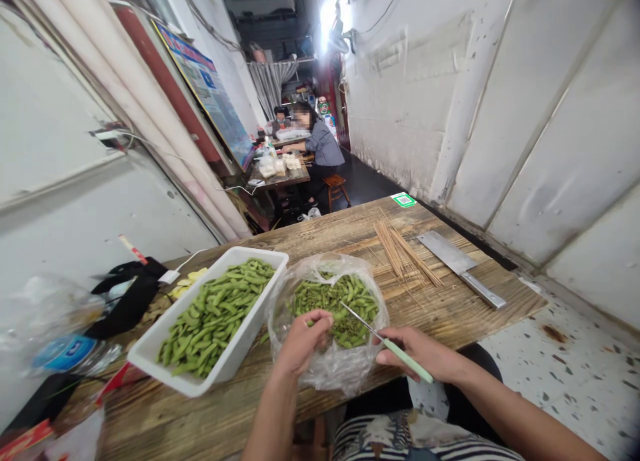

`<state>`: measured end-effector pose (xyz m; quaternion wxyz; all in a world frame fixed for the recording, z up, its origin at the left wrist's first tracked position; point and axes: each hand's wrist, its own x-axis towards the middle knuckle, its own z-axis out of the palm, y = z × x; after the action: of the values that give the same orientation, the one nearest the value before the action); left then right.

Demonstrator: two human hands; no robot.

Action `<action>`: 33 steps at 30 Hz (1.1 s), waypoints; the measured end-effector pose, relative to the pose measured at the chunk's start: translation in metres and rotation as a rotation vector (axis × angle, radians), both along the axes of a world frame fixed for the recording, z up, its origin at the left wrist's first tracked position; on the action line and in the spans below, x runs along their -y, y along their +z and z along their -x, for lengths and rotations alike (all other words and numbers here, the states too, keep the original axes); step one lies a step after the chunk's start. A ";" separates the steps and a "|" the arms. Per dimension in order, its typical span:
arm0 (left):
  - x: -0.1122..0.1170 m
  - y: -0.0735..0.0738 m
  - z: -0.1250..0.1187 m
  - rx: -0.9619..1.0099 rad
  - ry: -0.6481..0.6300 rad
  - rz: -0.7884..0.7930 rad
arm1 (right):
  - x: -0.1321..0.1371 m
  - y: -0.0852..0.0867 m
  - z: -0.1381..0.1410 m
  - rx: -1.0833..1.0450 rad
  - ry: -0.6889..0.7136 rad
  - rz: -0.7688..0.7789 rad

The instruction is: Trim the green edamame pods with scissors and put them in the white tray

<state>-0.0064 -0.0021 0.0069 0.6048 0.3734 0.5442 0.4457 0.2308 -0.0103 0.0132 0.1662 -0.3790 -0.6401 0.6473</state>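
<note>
My right hand [413, 353] is wrapped round a small knife with a pale green handle [407, 359]. Its narrow metal blade points up and left over a clear plastic bag [330, 374]. Green edamame pods [364, 299] and small trimmed bits lie inside the open bag. At the bag's left side, my left hand [303, 341] is closed, with a green pod just showing between thumb and fingers. Left of it stands a white plastic tub [213, 384], tilted in view, holding many edamame pods [220, 307].
Thin wooden skewers [400, 247] and a cleaver [450, 254] lie to the right on the wooden table [300, 237]. A plastic bottle [75, 353] and clutter crowd the left. Further back, a person [323, 144] sits at another table, with someone else behind.
</note>
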 end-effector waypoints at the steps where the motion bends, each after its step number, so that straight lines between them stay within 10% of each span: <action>1: 0.000 0.001 -0.001 0.040 0.024 -0.009 | 0.001 -0.001 0.000 -0.005 -0.007 0.014; 10: 0.003 -0.017 -0.035 0.394 0.293 -0.047 | 0.007 -0.018 0.014 0.000 -0.107 0.054; 15: 0.004 -0.022 -0.038 0.186 0.359 -0.086 | 0.006 -0.019 0.010 0.064 -0.074 -0.002; 21: 0.009 -0.020 -0.032 -0.083 0.185 -0.096 | 0.001 -0.003 0.003 0.099 0.035 -0.275; 33: 0.015 -0.011 -0.013 -0.160 -0.237 -0.001 | 0.000 -0.014 0.003 0.201 0.058 -0.304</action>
<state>0.0068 -0.0174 -0.0043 0.6076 0.4700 0.5424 0.3402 0.2278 -0.0105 -0.0012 0.1381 -0.3937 -0.7547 0.5063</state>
